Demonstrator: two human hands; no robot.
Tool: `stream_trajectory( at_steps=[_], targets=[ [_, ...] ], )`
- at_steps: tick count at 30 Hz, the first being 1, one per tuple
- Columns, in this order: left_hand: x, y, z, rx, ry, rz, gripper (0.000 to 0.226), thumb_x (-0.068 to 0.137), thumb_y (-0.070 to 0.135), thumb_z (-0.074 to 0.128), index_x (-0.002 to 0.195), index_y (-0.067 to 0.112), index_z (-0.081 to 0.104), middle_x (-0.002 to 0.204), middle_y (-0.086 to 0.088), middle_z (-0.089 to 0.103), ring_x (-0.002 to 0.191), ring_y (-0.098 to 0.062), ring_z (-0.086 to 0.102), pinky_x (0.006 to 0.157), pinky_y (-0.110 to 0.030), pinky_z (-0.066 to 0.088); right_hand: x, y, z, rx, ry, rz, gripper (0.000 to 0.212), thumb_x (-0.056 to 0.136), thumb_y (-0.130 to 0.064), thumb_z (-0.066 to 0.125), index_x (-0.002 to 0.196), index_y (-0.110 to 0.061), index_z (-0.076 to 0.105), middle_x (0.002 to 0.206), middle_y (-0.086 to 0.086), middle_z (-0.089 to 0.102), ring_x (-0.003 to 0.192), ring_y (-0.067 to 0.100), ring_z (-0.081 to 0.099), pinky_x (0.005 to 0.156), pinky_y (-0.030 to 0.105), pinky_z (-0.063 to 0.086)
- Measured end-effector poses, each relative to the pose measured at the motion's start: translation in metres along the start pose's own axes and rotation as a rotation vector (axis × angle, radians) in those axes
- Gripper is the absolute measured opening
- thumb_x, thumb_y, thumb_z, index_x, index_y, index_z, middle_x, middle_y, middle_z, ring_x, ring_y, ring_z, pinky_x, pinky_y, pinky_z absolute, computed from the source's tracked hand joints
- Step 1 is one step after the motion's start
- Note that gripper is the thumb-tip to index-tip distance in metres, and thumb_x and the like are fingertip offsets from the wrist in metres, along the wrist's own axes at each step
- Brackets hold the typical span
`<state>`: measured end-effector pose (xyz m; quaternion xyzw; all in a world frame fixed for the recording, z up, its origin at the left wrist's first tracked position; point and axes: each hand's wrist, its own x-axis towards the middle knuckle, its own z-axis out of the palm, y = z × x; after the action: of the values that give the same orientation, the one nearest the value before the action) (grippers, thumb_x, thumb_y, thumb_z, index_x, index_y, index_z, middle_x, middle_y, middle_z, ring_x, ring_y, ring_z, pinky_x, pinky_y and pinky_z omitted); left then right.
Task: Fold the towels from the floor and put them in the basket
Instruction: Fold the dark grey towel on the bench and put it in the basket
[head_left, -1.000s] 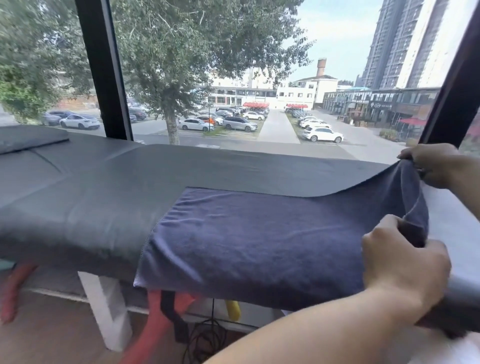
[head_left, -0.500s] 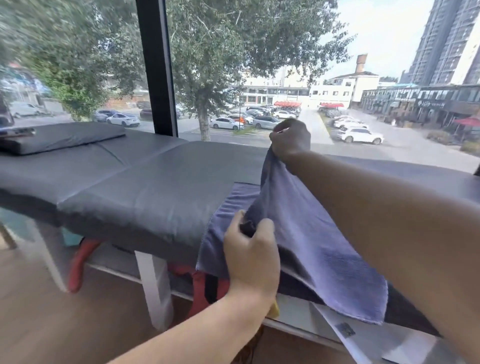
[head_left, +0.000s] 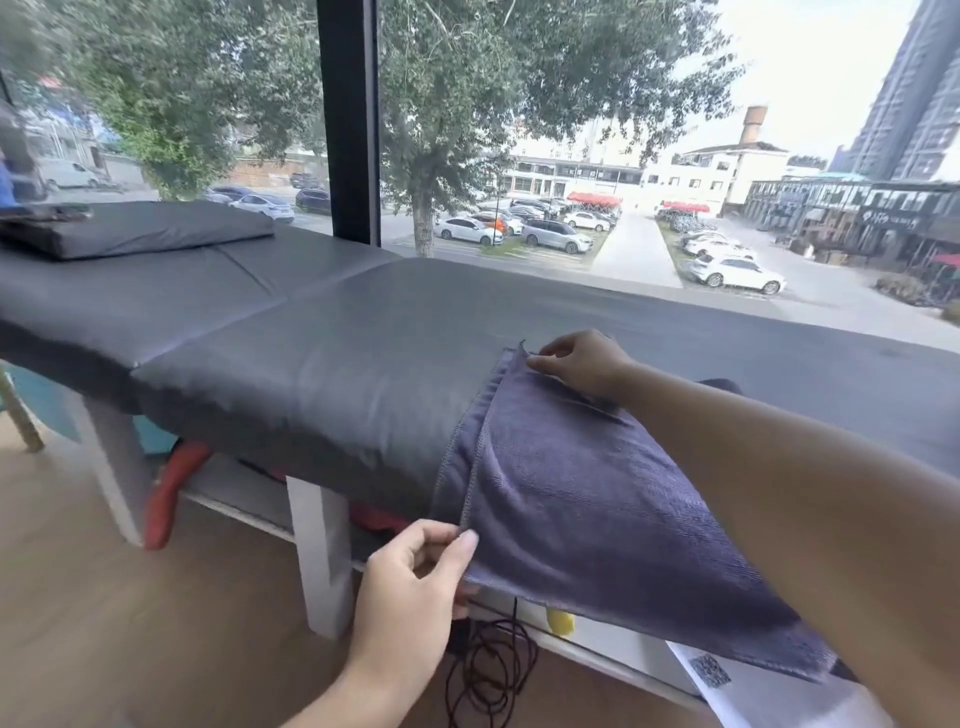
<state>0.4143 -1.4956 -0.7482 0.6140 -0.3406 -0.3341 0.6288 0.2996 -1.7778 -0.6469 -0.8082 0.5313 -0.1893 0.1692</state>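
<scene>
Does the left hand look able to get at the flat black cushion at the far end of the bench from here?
Probably not without stepping over. The left hand pinches the towel at its near corner, and the cushion lies at the bench's far left end, well beyond it, though nothing blocks the way.

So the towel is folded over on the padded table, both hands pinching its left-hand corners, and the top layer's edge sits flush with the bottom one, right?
Not flush. In the head view the towel's top layer stops short, leaving a strip of the bottom layer showing along the left edge. The rest holds: it lies folded on the padded table, left hand and right hand pinching the corners.
</scene>
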Motion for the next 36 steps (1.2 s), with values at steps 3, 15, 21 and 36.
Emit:
stream_trajectory(
  at_steps=[3, 15, 21, 36],
  targets=[
    [-0.003, 0.003, 0.001, -0.027, 0.019, 0.001, 0.011, 0.095, 0.013, 0.066, 0.086, 0.006, 0.068, 0.068, -0.014, 0.073, 0.063, -0.028, 0.074, 0.049, -0.034, 0.057, 0.001, -0.009, 0.007, -0.005, -0.007, -0.065, 0.049, 0.07, -0.077, 0.061, 0.107, -0.046, 0.07, 0.121, -0.007, 0.069, 0.129, 0.027, 0.047, 0.113, 0.047, 0.035],
    [-0.008, 0.012, 0.011, -0.061, -0.043, 0.275, 0.012, 0.099, 0.021, 0.061, 0.092, 0.026, 0.069, 0.086, -0.004, 0.077, 0.083, -0.024, 0.073, 0.074, -0.039, 0.061, 0.016, -0.021, 0.012, 0.158, -0.033, -0.072, 0.023, 0.093, -0.041, 0.067, 0.102, -0.02, 0.071, 0.094, -0.001, 0.067, 0.087, 0.019, 0.062, 0.077, 0.026, 0.045],
    [-0.004, 0.024, 0.01, -0.14, 0.137, 0.291, 0.014, 0.105, 0.02, 0.049, 0.098, 0.019, 0.061, 0.089, 0.0, 0.072, 0.083, -0.01, 0.064, 0.07, -0.012, 0.045, 0.028, -0.036, 0.007, 0.043, -0.127, -0.048, 0.035, 0.098, -0.045, 0.057, 0.115, -0.016, 0.064, 0.11, 0.004, 0.06, 0.098, 0.023, 0.055, 0.081, 0.028, 0.04],
    [0.032, -0.003, 0.0, -0.416, 0.217, -0.264, 0.012, 0.091, 0.023, 0.071, 0.087, 0.013, 0.069, 0.081, 0.002, 0.074, 0.073, -0.015, 0.063, 0.068, -0.028, 0.047, 0.035, -0.038, 0.018, -0.279, -0.127, 0.01, 0.066, 0.09, -0.067, 0.053, 0.081, -0.002, 0.065, 0.084, 0.012, 0.061, 0.089, 0.031, 0.056, 0.072, 0.03, 0.038]
  ],
)
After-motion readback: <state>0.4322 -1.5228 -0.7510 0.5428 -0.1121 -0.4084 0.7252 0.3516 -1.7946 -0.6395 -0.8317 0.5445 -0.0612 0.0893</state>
